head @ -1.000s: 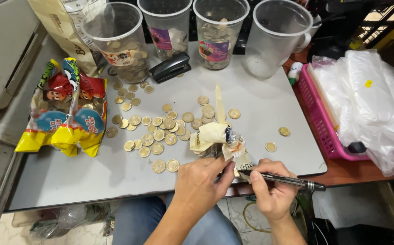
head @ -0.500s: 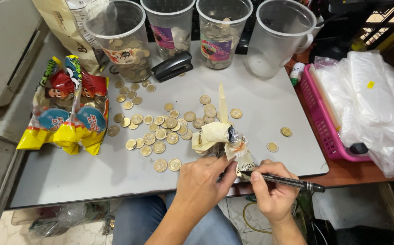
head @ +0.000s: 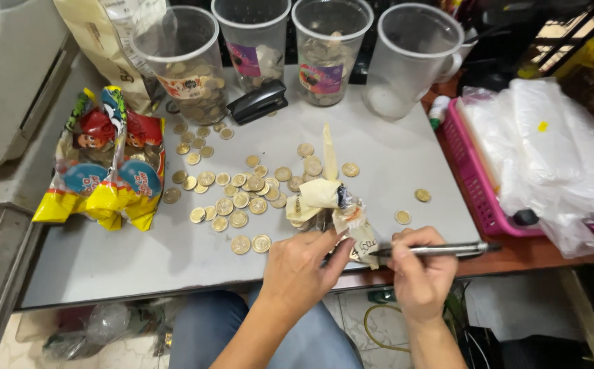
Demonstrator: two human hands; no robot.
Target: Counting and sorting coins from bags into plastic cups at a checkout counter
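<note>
Right hand [head: 416, 273]: fingers closed around a marker pen [head: 440, 250], its tip pointing left onto a paper tab.
Marker pen: lies nearly level, cap end sticking out to the right of the hand, over the desk's front edge.
Left hand [head: 297, 270]: fingers pressed together, pinching a small clear bag of coins [head: 341, 215] from its left side and steadying it just beside the pen tip.
Bag of coins: sits at the near edge of the desk [head: 393, 157], between the two hands, wrapped in pale paper strips, one strip standing up behind it.
Step in hand: by my reading, labelling the bundle; some writing already shows on the tab, too small to read.
Next move calls for: a still left-hand hold and light pen strokes, since the tab is soft and hangs near the desk's edge.
Beyond the left hand: loose gold-coloured coins [head: 232, 195] spread across the desk.
Farther left: colourful snack packets [head: 109, 164].
Far side: four clear plastic cups [head: 256, 41], three holding coins, and a black stapler [head: 259, 102].
Right of the right hand: a pink basket [head: 468, 178] of clear plastic bags.
</note>
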